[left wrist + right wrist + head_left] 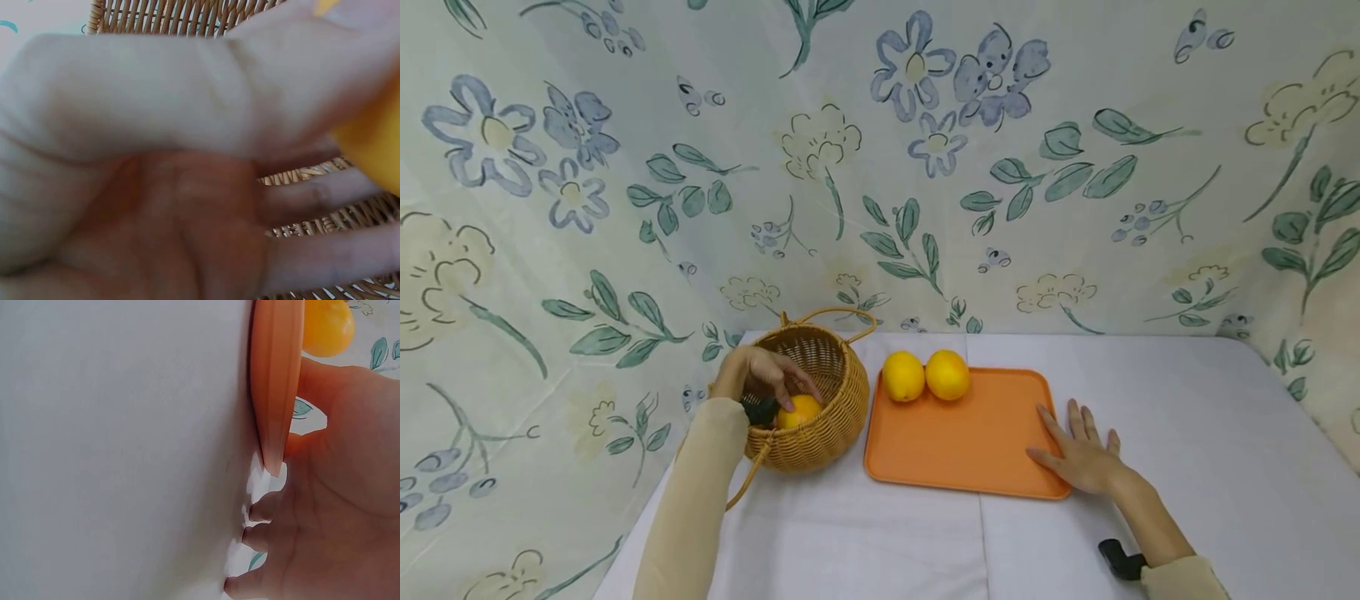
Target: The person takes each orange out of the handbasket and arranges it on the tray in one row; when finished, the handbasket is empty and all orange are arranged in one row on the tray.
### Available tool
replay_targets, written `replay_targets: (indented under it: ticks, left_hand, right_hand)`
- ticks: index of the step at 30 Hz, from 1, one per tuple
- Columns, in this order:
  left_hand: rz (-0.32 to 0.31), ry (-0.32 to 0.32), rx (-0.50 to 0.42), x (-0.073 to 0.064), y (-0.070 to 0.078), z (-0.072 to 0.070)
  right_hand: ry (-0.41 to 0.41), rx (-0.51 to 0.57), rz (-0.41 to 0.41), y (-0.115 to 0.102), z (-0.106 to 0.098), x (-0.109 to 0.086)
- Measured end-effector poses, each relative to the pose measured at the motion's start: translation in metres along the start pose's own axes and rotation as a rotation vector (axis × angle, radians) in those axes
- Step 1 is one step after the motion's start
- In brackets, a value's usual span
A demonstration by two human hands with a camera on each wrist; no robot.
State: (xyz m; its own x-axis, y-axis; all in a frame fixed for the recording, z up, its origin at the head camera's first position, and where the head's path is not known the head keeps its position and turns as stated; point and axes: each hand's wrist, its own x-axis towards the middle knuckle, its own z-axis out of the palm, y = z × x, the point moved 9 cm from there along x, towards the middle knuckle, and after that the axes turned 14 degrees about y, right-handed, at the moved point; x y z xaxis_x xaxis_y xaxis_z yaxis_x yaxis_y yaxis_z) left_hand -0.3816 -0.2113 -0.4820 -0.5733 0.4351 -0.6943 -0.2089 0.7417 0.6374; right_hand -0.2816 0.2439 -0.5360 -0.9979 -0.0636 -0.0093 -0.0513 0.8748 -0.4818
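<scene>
My left hand (pixel 772 375) reaches over the rim into a round wicker basket (pixel 842 425) and holds a yellow lemon (pixel 801 411) inside it. In the left wrist view the thumb (pixel 300 87) bends toward the lemon (pixel 375 144), and fingers stretch along its other side. My right hand (pixel 1086 458) lies spread at the right edge of an orange tray (pixel 962 450). Its thumb and index finger overlap the tray's rim, while the other fingertips (pixel 255 537) touch the white tablecloth. Two lemons sit side by side at the tray's back left: one (pixel 903 376) and another (pixel 947 375).
The basket stands just left of the tray, with one handle (pixel 748 477) at the front and another (pixel 842 312) at the back. A white cloth (pixel 865 542) covers the table. Behind hangs a floral curtain (pixel 865 167).
</scene>
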Motion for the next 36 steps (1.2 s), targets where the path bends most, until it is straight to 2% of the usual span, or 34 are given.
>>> replay_targets:
  ticks: [3,6,10,13,20,25,30,33,36]
  left_hand:
    - [0.044,0.055,0.074,0.0,0.006,-0.007]
    - [0.091,0.085,0.125,-0.002,0.014,-0.011]
    - [0.119,0.102,0.108,-0.009,0.023,-0.013]
    - [0.165,0.115,0.121,-0.015,0.03,-0.014]
    - [0.269,0.215,0.143,-0.038,0.049,-0.024]
    - [0.392,0.307,0.169,-0.057,0.065,-0.033]
    - [0.563,0.374,0.109,-0.074,0.085,-0.036]
    - [0.655,0.401,0.083,-0.079,0.097,-0.034]
    - [0.722,0.475,0.062,-0.082,0.108,-0.032]
  right_hand:
    - [0.0,0.001,0.002,0.001,0.001,0.0]
    - [0.003,0.006,0.001,0.001,0.001,0.0]
    - [0.003,-0.006,0.003,0.0,0.002,0.001]
    - [0.003,-0.011,0.0,0.0,0.002,0.001]
    - [-0.001,0.004,-0.001,-0.001,0.001,-0.001]
    - [0.002,-0.001,-0.003,-0.001,0.0,-0.001]
    - [-0.001,0.002,-0.002,0.0,0.001,0.0]
    - [-0.002,0.009,-0.002,0.0,0.001,-0.001]
    - [0.001,0.018,-0.008,0.0,0.001,-0.001]
